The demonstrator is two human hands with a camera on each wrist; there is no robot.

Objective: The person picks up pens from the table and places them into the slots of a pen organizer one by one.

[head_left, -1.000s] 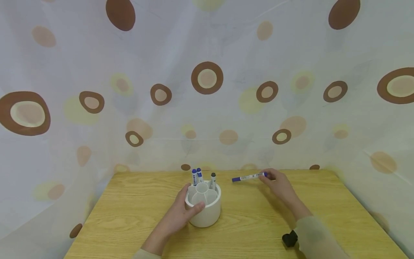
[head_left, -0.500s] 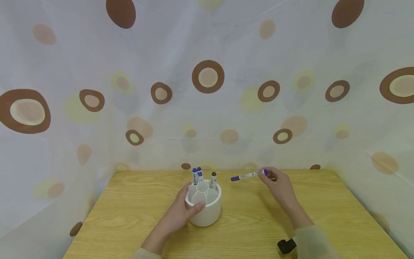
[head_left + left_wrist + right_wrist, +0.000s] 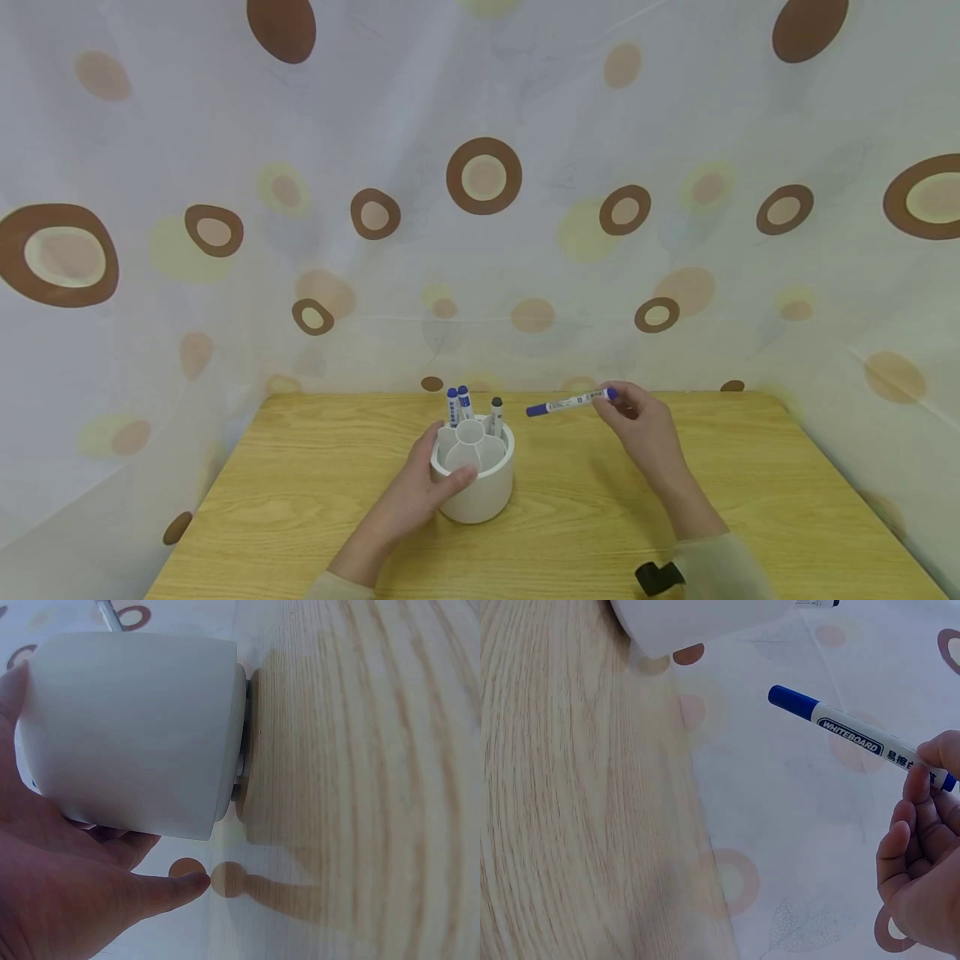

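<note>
A white round pen holder [image 3: 480, 497] with several compartments stands on the wooden table [image 3: 315, 475]. My left hand [image 3: 408, 492] holds it from its left side, with the thumb at the front rim and the other fingers partly hidden behind. Two blue-capped markers [image 3: 453, 406] and a black-capped marker [image 3: 497, 414] stand in its back compartments. To the right, my right hand [image 3: 647, 429] pinches a blue whiteboard marker [image 3: 855, 735] near its end, between thumb and fingers. This marker is above the table, slightly tilted, its blue cap pointing left toward the holder.
A patterned cloth [image 3: 480, 275] with brown and yellow circles hangs behind the table and along both sides. A black strap-like piece [image 3: 658, 577] sits at the right sleeve, near the front of the table.
My right hand has lifted the marker slightly and moved it a little left toward the pen holder. The left hand keeps its place on the holder.
</note>
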